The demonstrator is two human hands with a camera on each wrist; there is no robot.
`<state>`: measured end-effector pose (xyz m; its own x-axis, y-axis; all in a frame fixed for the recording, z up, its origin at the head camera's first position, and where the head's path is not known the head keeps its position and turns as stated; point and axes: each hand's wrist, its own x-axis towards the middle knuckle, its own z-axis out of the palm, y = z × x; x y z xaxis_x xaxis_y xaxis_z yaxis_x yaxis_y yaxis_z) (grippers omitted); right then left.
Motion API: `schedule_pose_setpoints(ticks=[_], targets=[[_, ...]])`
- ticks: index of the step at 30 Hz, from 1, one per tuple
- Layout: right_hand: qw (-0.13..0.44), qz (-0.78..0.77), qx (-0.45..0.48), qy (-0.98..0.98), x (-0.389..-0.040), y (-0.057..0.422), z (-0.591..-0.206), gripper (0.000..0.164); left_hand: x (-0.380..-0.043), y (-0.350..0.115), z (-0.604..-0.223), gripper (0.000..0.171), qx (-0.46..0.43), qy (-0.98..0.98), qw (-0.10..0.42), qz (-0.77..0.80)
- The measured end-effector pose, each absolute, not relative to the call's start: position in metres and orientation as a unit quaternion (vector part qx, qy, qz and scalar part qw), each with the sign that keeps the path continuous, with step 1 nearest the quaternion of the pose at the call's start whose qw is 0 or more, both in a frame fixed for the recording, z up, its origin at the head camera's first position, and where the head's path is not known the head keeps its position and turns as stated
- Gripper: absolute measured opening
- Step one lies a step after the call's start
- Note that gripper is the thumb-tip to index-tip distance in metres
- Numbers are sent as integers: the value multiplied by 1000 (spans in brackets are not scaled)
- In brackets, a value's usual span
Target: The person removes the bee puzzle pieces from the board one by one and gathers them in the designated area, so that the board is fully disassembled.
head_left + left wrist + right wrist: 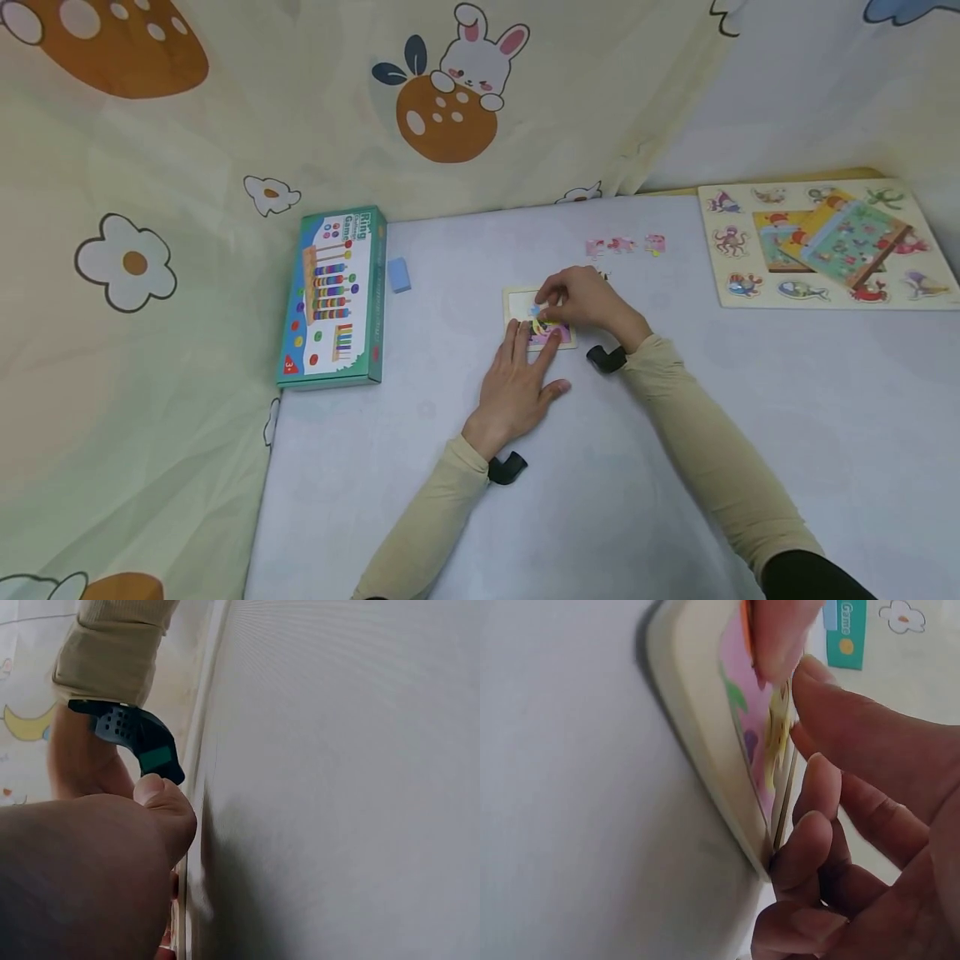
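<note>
A small square jigsaw puzzle tray (516, 300) with a pale frame lies mid-table. Pink, colourful pieces fill its lower part, and the upper part shows white. My left hand (513, 392) rests its straight fingertips on the tray's lower left and the pieces there. Over the tray's right side, my right hand (588, 300) pinches a puzzle piece (801, 741) between thumb and forefinger, low against the picture. Most of that piece is hidden by the fingers. The right wrist view shows the tray's rounded frame (697, 742) close up; the left wrist view mostly shows my thumb (169, 810) and the tabletop.
Loose pink puzzle pieces (621, 245) lie beyond the right hand, with another pink piece (656, 244) beside them. A green game box (330, 300) and a blue block (399, 275) are at the left. A large sea-animal board (738, 292) bearing smaller picture boards (847, 237) lies back right.
</note>
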<state>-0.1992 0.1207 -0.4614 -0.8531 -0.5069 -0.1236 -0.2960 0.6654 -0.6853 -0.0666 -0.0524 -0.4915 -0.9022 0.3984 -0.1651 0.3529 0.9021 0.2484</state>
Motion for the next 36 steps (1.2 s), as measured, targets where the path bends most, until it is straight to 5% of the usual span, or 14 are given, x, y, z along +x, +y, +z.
schedule_pose_setpoints(ticks=[18,36], targets=[[181,-347,-200,898,-198,117,-461,31,-67,-53,-491,74,195,969,109,106],[173,-388,-192,884,-196,116,-464,24,-68,-53,-491,74,196,968,113,112]])
